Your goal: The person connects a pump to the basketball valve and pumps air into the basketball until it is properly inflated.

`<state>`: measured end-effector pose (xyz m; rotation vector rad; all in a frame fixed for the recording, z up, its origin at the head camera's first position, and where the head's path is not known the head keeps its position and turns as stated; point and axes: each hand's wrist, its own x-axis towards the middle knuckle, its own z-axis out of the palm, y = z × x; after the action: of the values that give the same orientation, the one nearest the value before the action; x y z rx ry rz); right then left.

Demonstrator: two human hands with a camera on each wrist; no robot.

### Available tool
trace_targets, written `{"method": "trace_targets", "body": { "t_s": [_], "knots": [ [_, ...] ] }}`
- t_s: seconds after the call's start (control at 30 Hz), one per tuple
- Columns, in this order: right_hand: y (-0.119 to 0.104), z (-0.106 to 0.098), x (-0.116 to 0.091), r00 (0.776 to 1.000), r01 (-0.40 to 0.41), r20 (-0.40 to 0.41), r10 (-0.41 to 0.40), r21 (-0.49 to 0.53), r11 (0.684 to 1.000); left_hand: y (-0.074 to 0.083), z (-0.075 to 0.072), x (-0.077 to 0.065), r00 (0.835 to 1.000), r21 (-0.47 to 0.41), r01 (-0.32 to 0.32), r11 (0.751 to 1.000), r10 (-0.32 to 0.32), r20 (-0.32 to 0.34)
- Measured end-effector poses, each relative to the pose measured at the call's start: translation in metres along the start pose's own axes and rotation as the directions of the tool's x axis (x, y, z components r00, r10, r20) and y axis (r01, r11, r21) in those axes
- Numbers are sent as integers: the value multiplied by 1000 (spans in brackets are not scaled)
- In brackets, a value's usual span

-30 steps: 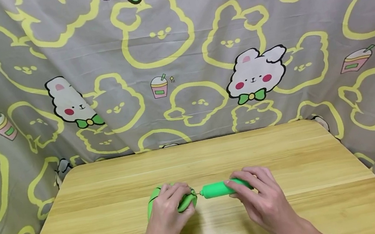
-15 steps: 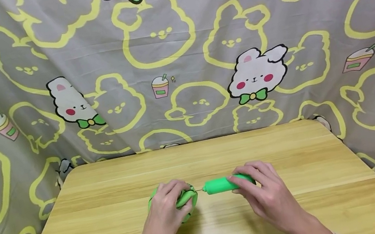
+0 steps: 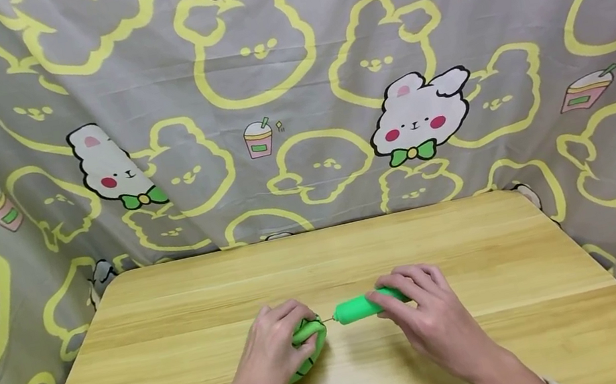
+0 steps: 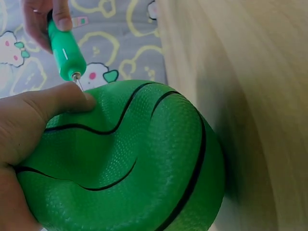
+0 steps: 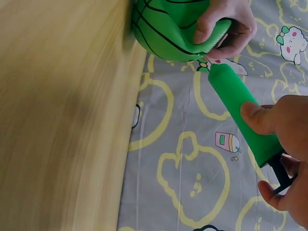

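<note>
While my left grip (image 3: pixel 276 345) pinches the dented, pebbled green ball (image 4: pixel 139 156), my right grip (image 3: pixel 431 317) curls round the smooth green cylindrical pump (image 3: pixel 356 308). Between them, a thin needle (image 3: pixel 328 320) reaches the ball.

A wood-grain worktop (image 3: pixel 414 242) with rounded far corners stands before a gray curtain (image 3: pixel 319 112) printed with yellow animal outlines (image 3: pixel 309 42) and white rabbits (image 3: pixel 419 111).

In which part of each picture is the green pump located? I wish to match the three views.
Head: the green pump is in the lower half, right of centre.
Left wrist: upper left.
Right wrist: right of centre, slanting down to the right.
Shared landmark: the green ball with black lines, gripped by the left hand.
</note>
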<state>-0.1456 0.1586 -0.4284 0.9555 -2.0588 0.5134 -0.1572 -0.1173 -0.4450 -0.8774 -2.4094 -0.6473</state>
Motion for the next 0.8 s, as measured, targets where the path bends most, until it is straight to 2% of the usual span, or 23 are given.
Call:
{"method": "trace_targets", "body": {
  "t_s": [0.33, 0.57, 0.8],
  "knots": [
    [3, 0, 0, 999, -9, 30, 10, -28, 1000, 3, 3, -3, 995, 82, 58, 995, -64, 72],
    [3, -4, 1, 1000, 5, 7, -4, -22, 1000, 4, 5, -3, 997, 115, 51, 992, -58, 56],
    [4, -5, 1, 1000, 8, 25, -7, -24, 1000, 5, 7, -3, 995, 133, 85, 987, -92, 50]
  ]
}}
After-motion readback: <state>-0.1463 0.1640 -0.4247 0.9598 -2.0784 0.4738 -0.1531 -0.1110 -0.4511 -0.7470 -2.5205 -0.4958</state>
